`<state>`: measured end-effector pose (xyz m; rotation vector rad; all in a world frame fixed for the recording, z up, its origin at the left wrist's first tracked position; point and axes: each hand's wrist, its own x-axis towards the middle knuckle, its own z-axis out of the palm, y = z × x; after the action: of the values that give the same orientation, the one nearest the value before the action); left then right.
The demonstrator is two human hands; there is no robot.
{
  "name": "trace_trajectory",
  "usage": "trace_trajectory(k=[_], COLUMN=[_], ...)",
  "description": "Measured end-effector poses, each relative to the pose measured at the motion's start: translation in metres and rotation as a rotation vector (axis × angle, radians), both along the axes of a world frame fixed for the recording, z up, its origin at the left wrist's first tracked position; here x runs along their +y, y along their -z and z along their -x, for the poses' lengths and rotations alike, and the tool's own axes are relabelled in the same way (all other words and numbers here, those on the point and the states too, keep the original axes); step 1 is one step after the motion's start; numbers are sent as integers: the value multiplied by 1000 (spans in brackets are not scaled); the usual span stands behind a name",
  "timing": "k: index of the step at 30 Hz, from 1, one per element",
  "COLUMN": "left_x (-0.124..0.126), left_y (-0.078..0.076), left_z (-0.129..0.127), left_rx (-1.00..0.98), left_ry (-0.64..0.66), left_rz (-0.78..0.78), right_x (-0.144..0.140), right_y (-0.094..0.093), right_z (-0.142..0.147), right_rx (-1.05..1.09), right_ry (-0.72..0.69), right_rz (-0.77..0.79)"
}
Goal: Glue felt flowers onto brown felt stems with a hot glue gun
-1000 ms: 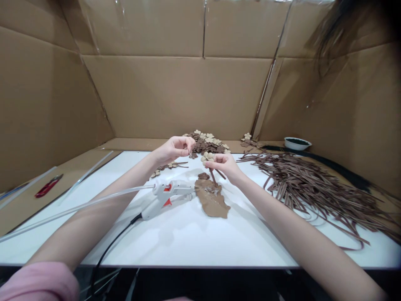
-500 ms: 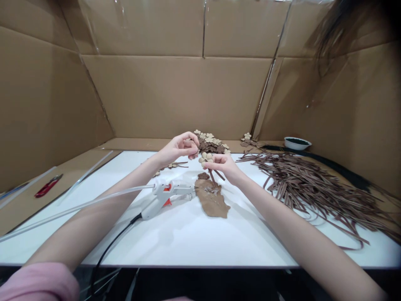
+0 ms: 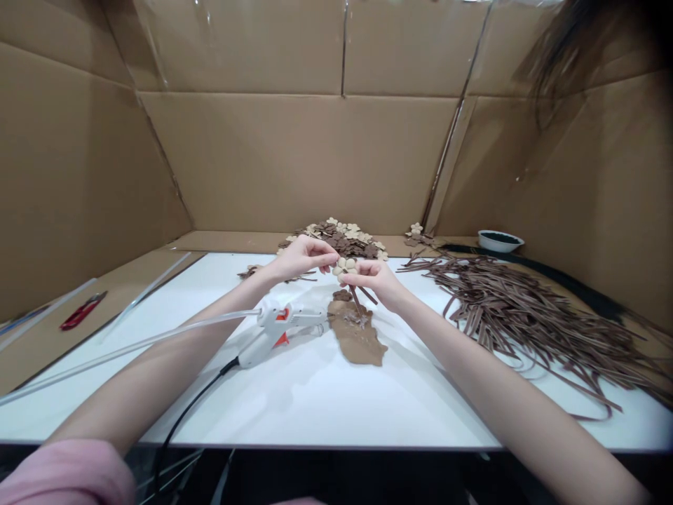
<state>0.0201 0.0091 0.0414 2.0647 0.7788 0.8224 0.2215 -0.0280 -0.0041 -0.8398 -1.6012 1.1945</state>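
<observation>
A cream five-petalled flower cutout (image 3: pixel 345 267) is held over the middle of the table, with brown strips (image 3: pixel 356 301) hanging below it. My right hand (image 3: pixel 377 279) pinches it from the right, thumb and fingers closed. Fingers of my left hand (image 3: pixel 310 257) close at the flower's left edge. Beneath lies an irregular brown piece (image 3: pixel 357 341) with glossy glue on its upper part and a small dark brown flower (image 3: pixel 343 296) at its top. A white glue gun (image 3: pixel 278 326) with orange trigger rests left of this piece, its nozzle towards it, a long glue stick in its back.
Cream and brown flower cutouts (image 3: pixel 350 240) are heaped at the back. Many brown strips (image 3: pixel 531 315) cover the right side, near a white bowl (image 3: pixel 499 241) of dark green material. A red cutter (image 3: pixel 84 311) lies far left. Cardboard walls (image 3: pixel 294 161) enclose the table.
My left hand has come down slightly to the flower's left edge from just above it. The right hand stays in place, with the flower turned a little more face-on.
</observation>
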Motion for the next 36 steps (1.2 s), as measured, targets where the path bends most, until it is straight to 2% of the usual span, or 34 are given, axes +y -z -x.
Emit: trace_trajectory(k=[5, 13, 21, 25, 32, 36], left_x=[-5, -2, -1, -2, 7, 10], left_y=[0, 5, 13, 11, 9, 9], left_z=[-7, -5, -7, -6, 1, 4], left_rx=[33, -1, -39, -39, -85, -62], left_ry=[-15, 40, 98, 135, 157, 151], left_rz=[33, 83, 56, 54, 185, 178], right_x=[2, 1, 0, -1, -7, -6], right_y=[2, 3, 3, 2, -6, -4], right_z=[1, 1, 5, 6, 5, 5], right_rx=[15, -6, 16, 0, -15, 2], right_ry=[-6, 31, 32, 26, -13, -32], right_rz=[-18, -7, 38, 25, 38, 46])
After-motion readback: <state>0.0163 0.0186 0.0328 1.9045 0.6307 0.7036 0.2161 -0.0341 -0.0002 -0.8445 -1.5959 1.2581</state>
